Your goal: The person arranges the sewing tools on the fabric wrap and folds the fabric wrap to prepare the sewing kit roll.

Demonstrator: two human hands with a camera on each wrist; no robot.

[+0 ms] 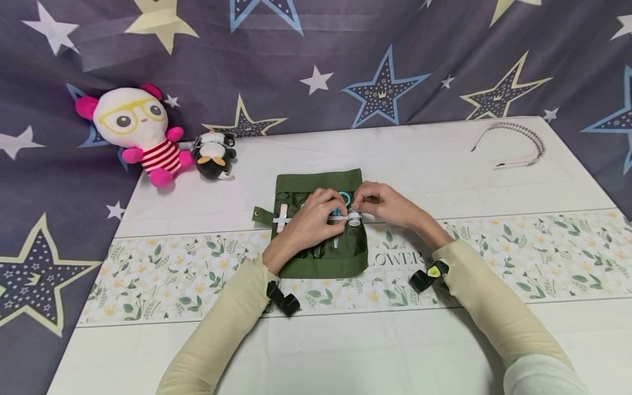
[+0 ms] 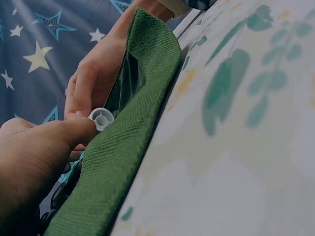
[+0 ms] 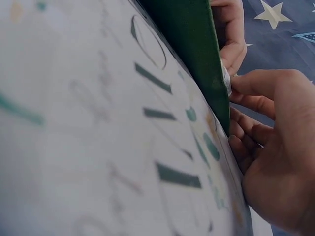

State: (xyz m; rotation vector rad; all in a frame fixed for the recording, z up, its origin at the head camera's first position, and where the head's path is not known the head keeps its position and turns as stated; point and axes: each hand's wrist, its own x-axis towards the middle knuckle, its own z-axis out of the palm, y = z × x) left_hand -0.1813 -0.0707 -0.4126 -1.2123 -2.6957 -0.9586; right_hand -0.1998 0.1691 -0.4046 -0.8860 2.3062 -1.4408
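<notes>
The white spool (image 1: 354,219) sits at three o'clock in the unfolded green pouch (image 1: 318,269), up against the pale band (image 1: 282,220) that crosses the middle. The left hand (image 1: 314,218) pinches that band on the spool's nine o'clock side, its thumb touching the spool; the right hand (image 1: 387,204) seems to pinch the spool from one o'clock, though its own fingers hide whether it catches the band too. To work well here, lift the band only enough to give slack, and move the spool with small turns of the right fingertips, not a tug. Mind the teal scissors (image 1: 348,196) at one o'clock, which a slack band could loosen, and press the pouch's three o'clock edge down so the cloth does not ride up.
</notes>
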